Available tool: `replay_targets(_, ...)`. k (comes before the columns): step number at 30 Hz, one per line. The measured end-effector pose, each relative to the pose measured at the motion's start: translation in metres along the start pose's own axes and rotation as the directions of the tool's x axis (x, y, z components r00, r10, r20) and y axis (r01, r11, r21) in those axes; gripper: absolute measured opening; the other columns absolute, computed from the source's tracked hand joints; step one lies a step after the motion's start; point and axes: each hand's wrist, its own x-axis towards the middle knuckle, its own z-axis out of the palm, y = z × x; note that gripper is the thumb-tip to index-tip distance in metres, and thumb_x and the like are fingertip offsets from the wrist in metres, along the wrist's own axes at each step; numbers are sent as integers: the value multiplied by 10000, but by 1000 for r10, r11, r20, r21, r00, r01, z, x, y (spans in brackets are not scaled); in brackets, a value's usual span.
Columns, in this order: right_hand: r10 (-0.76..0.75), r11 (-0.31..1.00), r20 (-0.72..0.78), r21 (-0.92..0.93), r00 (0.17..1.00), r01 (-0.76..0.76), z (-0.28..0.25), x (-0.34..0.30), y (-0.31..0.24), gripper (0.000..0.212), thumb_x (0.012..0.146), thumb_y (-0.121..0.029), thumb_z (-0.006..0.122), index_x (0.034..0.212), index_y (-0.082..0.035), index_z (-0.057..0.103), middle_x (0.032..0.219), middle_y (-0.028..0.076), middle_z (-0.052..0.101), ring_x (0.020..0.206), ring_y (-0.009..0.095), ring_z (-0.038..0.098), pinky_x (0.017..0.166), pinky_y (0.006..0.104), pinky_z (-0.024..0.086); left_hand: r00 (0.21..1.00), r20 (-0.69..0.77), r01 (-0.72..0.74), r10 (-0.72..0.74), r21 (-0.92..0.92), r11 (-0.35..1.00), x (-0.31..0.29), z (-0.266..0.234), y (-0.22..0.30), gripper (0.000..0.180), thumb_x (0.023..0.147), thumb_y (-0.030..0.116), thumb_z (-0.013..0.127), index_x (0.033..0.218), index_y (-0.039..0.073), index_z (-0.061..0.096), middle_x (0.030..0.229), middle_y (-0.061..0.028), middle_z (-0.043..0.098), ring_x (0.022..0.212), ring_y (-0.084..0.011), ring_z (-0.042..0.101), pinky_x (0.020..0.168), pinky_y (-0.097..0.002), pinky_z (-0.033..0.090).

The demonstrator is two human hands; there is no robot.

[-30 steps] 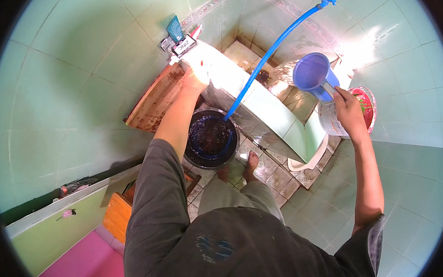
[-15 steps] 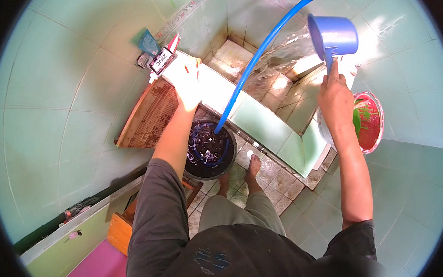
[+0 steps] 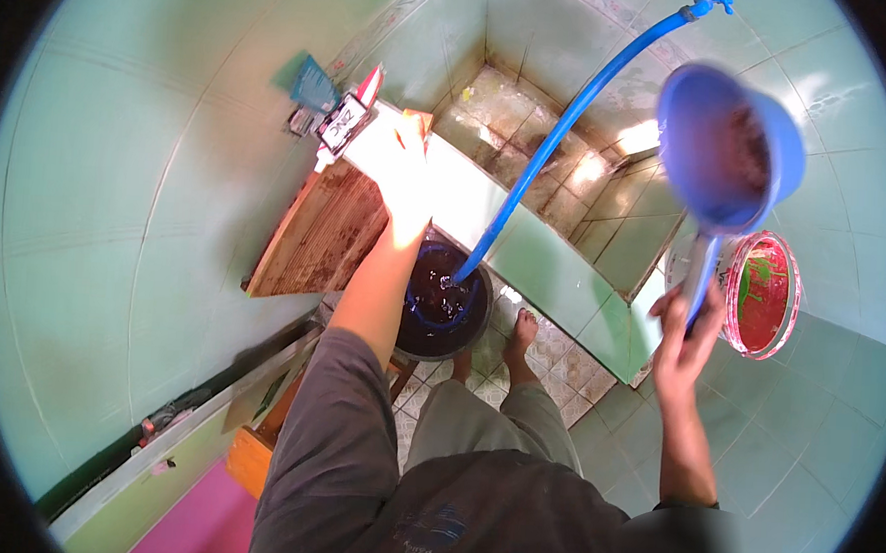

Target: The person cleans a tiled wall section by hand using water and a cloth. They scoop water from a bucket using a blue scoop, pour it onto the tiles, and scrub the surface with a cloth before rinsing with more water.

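Observation:
My right hand (image 3: 684, 354) is wrapped round the handle of a blue plastic dipper (image 3: 692, 159), which is raised and tilted so its hollow inside shows. A pale blur shows inside the dipper; I cannot tell whether water is in it. My left hand (image 3: 408, 180) is over the white ledge (image 3: 467, 198), bleached by strong light. Beside its fingertips lies a small tan piece (image 3: 427, 120); whether the fingers hold it is unclear. Below my left forearm stands a dark bucket (image 3: 429, 356) of dark liquid, with a blue hose (image 3: 582, 104) leading into it.
A blue tap (image 3: 710, 2) feeds the hose. Beyond the ledge lies a wet tiled basin (image 3: 531, 131). A red-lined pail (image 3: 761, 318) stands by my right hand. A wooden board (image 3: 315, 230), a blue tube (image 3: 315, 85) and a small box (image 3: 344, 123) are at left.
The stream pouring from the dipper over the basin has stopped. My right hand has drawn the dipper back toward me and turned its mouth. The left hand remains at the ledge.

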Motion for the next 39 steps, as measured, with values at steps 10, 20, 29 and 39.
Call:
replay_targets(10,563,775,761,-350,323,-527,-3,-136,12,532,889,-299,710,1322,-75,496,1185,237,626,1016,363,674,819,429,551,1000,16,-19,19,-3,1000,7,12,-2,556,882,356,541,1337,40,495,1254,-267,492,1218,-484,431,1061,-668,255)
replay_targets(20,418,902,897,-391,143,-181,183,-212,154,508,967,-285,529,1415,-65,433,1204,202,629,993,419,639,913,502,499,990,90,-117,112,50,992,11,4,3,532,1021,356,380,1414,9,475,1230,-336,547,1093,-459,558,927,-521,460)
replay_targets(29,483,849,756,-527,442,-27,315,-269,263,512,969,-307,537,1425,-98,436,1196,197,635,1007,403,634,945,474,482,975,223,6,-8,12,1000,9,2,14,507,1042,292,394,1475,28,413,1442,-228,434,1290,-380,425,1096,-474,324)
replay_targets(39,571,789,701,-613,428,-49,361,-277,317,529,980,-328,536,1451,-120,416,1203,191,635,1040,375,627,955,448,475,980,191,-48,49,-14,999,7,5,10,499,1001,203,470,1449,-13,438,1345,-278,421,1230,-405,453,1065,-476,358)
